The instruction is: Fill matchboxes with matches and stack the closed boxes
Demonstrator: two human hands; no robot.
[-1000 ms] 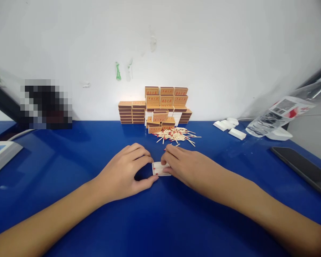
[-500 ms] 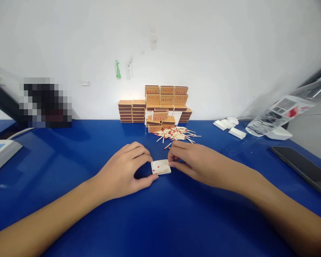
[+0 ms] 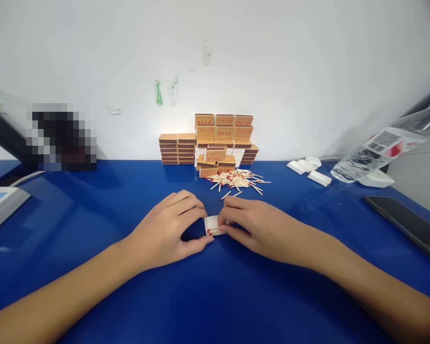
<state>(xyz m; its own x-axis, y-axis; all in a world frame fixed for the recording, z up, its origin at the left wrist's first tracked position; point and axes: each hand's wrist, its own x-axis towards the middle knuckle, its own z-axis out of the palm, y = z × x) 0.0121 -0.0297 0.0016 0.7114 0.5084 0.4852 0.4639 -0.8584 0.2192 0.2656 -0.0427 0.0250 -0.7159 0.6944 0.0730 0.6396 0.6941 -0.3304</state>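
A small white matchbox tray [image 3: 212, 221] lies on the blue table between my hands, with a few red-headed matches [image 3: 213, 231] along its near side. My left hand [image 3: 175, 227] grips the tray's left end, thumb at the near corner and fingertips at the far one. Over the right part of the tray, my right hand [image 3: 245, 220] is closed, thumb and fingers pinched on the matches inside. Its fingers hide the tray's right end. Beyond the hands is a loose heap of matches [image 3: 238, 178], in front of stacked yellow-brown matchboxes [image 3: 224, 133].
White tray-like pieces [image 3: 319, 178] lie at the back right, near a tilted clear plastic bottle [image 3: 380, 148]. A dark phone [image 3: 404, 224] rests at the right edge. On the left stand a white power strip [image 3: 7, 203] and a pixelated dark object [image 3: 62, 138]. A white wall backs the table.
My right hand has moved left and over the tray, covering its right part. The matches in it now lie along the near side, heads to the left. My left hand keeps its grip.
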